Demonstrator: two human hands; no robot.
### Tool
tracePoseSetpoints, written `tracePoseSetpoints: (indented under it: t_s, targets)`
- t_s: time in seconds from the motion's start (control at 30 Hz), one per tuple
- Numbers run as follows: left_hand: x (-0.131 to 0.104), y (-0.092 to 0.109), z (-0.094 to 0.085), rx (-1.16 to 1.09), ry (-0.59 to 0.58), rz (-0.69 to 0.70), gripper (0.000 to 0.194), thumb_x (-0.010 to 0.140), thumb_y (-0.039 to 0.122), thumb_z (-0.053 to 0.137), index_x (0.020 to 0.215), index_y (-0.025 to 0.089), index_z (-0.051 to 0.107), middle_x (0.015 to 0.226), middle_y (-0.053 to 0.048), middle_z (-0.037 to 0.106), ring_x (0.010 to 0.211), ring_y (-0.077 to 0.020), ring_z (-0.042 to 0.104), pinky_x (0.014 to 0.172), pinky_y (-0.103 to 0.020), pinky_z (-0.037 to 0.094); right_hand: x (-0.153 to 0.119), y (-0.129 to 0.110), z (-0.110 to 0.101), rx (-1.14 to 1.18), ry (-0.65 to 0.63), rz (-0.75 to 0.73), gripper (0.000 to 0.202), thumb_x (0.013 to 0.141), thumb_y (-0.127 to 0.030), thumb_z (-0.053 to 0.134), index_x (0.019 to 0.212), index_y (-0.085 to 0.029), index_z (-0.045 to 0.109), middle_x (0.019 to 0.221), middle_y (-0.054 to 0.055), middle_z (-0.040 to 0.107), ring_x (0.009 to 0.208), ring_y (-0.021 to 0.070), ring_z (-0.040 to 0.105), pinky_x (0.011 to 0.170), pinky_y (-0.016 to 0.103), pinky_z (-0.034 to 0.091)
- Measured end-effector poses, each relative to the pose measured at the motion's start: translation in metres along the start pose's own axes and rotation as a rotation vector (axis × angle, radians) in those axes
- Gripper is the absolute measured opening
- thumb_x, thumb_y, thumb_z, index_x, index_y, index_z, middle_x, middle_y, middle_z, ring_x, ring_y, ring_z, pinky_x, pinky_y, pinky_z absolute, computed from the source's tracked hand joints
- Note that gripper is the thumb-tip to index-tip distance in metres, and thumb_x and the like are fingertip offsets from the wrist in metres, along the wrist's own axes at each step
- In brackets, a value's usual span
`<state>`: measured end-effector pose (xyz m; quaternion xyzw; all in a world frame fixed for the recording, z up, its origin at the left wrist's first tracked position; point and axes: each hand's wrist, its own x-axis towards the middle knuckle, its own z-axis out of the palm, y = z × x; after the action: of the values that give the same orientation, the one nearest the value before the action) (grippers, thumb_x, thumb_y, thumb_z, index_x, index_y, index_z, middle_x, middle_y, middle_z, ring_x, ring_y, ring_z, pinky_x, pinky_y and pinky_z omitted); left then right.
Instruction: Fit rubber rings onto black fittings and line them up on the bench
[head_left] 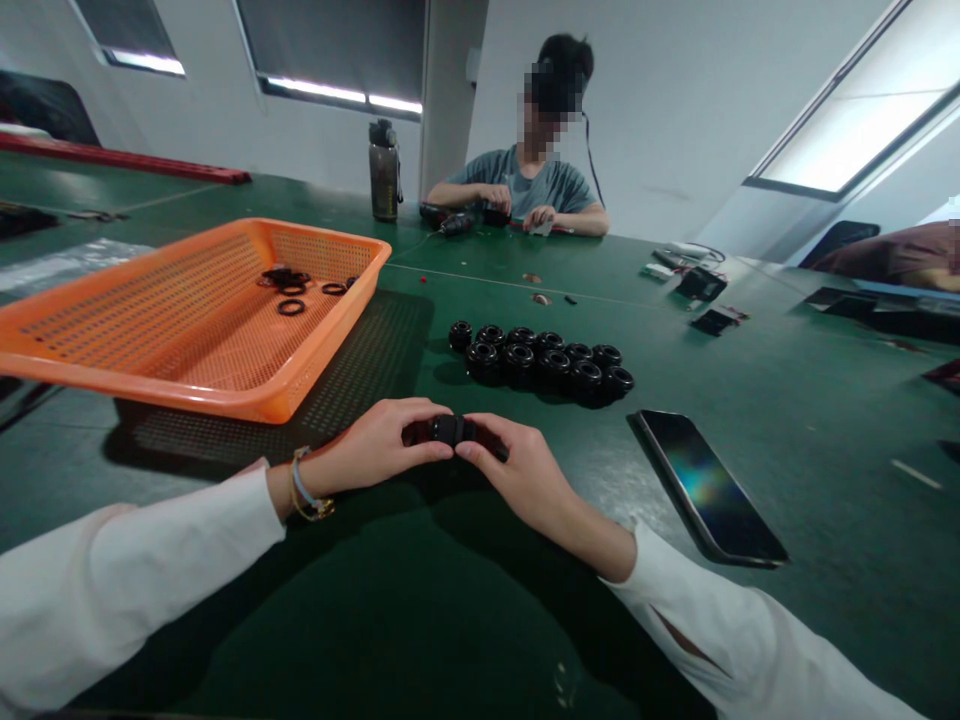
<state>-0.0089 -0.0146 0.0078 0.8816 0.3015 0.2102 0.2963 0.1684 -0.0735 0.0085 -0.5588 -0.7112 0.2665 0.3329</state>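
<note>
Between my two hands is a small black round part (448, 430), which looks ribbed or grooved. My left hand (386, 437) closes on its left side with thumb and fingers. From the right, my right hand (517, 465) pinches the same part. The fingers cover much of it, so its exact kind is hidden. Just beyond my hands, several similar black ring-topped parts (553, 366) stand in rough rows on the green table (465, 620). An orange perforated basket (330, 360) to the left holds several thin black rings (291, 307).
A smartphone (709, 485) lies right of my right hand. Across the table a person (525, 190) works with their hands near a power drill (454, 224). A dark bottle (384, 172) stands at the far edge. Black boxes with wires (701, 284) lie far right, near another person's sleeve (885, 255).
</note>
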Motion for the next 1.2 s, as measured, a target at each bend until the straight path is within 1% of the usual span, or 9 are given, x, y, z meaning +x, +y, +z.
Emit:
tracePoseSetpoints:
  t_s: [0.33, 0.53, 0.7, 0.8, 0.83, 0.9, 0.93, 1.03, 1.2]
  targets:
    - [0.000, 0.003, 0.003, 0.091, 0.022, -0.016, 0.024, 0.077, 0.026, 0.064, 0.099, 0.017, 0.061, 0.087, -0.002, 0.064, 0.077, -0.0167, 0.059, 0.067, -0.024, 0.042, 0.000, -0.004, 0.000, 0.155, -0.067, 0.156, 0.016, 0.081, -0.021, 0.054, 0.090, -0.014, 0.064, 0.076, 0.003, 0.065, 0.066, 0.0145, 0.057, 0.060, 0.027, 0.041]
    - [-0.001, 0.005, 0.003, 0.082, 0.050, 0.021, 0.023, 0.075, 0.021, 0.066, 0.097, 0.016, 0.061, 0.086, -0.002, 0.063, 0.079, -0.0161, 0.059, 0.070, -0.023, 0.042, 0.003, -0.004, 0.001, 0.284, -0.093, 0.236, 0.014, 0.082, -0.022, 0.051, 0.079, -0.012, 0.060, 0.063, 0.000, 0.058, 0.058, 0.0121, 0.053, 0.056, 0.024, 0.039]
    - [-0.001, 0.006, 0.004, 0.069, 0.068, 0.024, 0.025, 0.075, 0.019, 0.066, 0.098, 0.013, 0.061, 0.086, -0.003, 0.062, 0.080, -0.0168, 0.059, 0.070, -0.024, 0.042, 0.006, -0.005, 0.003, 0.275, -0.119, 0.248, 0.023, 0.086, -0.026, 0.046, 0.072, -0.013, 0.058, 0.058, 0.000, 0.056, 0.055, 0.0126, 0.053, 0.054, 0.025, 0.040]
    - [-0.001, 0.005, 0.003, 0.052, 0.073, -0.005, 0.025, 0.076, 0.023, 0.065, 0.099, 0.012, 0.061, 0.087, -0.004, 0.063, 0.078, -0.0172, 0.059, 0.069, -0.025, 0.042, 0.005, -0.002, 0.003, 0.105, -0.061, 0.143, 0.019, 0.084, -0.027, 0.049, 0.089, -0.013, 0.061, 0.076, 0.005, 0.064, 0.068, 0.0164, 0.059, 0.062, 0.029, 0.044]
    - [-0.001, 0.005, 0.003, 0.041, 0.066, -0.021, 0.025, 0.077, 0.024, 0.064, 0.099, 0.012, 0.061, 0.087, -0.004, 0.063, 0.077, -0.0172, 0.058, 0.068, -0.025, 0.042, 0.004, 0.000, 0.002, 0.048, -0.030, 0.093, 0.023, 0.082, -0.025, 0.054, 0.101, -0.014, 0.059, 0.089, 0.007, 0.066, 0.076, 0.0179, 0.060, 0.068, 0.031, 0.046]
    - [0.000, 0.004, 0.002, 0.005, 0.046, -0.056, 0.025, 0.079, 0.028, 0.060, 0.099, 0.012, 0.061, 0.087, -0.005, 0.064, 0.075, -0.0171, 0.058, 0.066, -0.025, 0.042, 0.003, 0.006, -0.001, -0.056, 0.008, -0.040, 0.044, 0.075, -0.025, 0.063, 0.117, -0.015, 0.053, 0.104, 0.010, 0.064, 0.089, 0.0209, 0.060, 0.076, 0.034, 0.047]
    - [0.000, 0.003, 0.001, -0.017, 0.034, -0.070, 0.025, 0.081, 0.029, 0.058, 0.099, 0.012, 0.061, 0.087, -0.005, 0.064, 0.075, -0.0171, 0.058, 0.066, -0.025, 0.042, 0.003, 0.008, -0.003, -0.104, 0.009, -0.137, 0.048, 0.073, -0.024, 0.066, 0.117, -0.015, 0.052, 0.105, 0.010, 0.064, 0.091, 0.0218, 0.059, 0.078, 0.036, 0.047]
    - [0.000, 0.002, -0.001, -0.072, -0.001, -0.083, 0.027, 0.082, 0.032, 0.054, 0.099, 0.012, 0.062, 0.087, -0.004, 0.066, 0.075, -0.0172, 0.059, 0.065, -0.024, 0.042, 0.004, 0.016, -0.008, -0.226, 0.014, -0.352, 0.038, 0.078, -0.021, 0.061, 0.115, -0.017, 0.054, 0.097, 0.009, 0.065, 0.089, 0.0215, 0.060, 0.078, 0.037, 0.049]
    - [-0.001, 0.003, -0.002, -0.087, -0.040, -0.048, 0.027, 0.082, 0.032, 0.054, 0.099, 0.012, 0.061, 0.092, -0.005, 0.066, 0.081, -0.0179, 0.060, 0.071, -0.025, 0.044, 0.003, 0.016, -0.008, -0.341, 0.018, -0.452, 0.027, 0.082, -0.020, 0.056, 0.108, -0.015, 0.056, 0.092, 0.010, 0.066, 0.084, 0.0219, 0.060, 0.074, 0.037, 0.050]
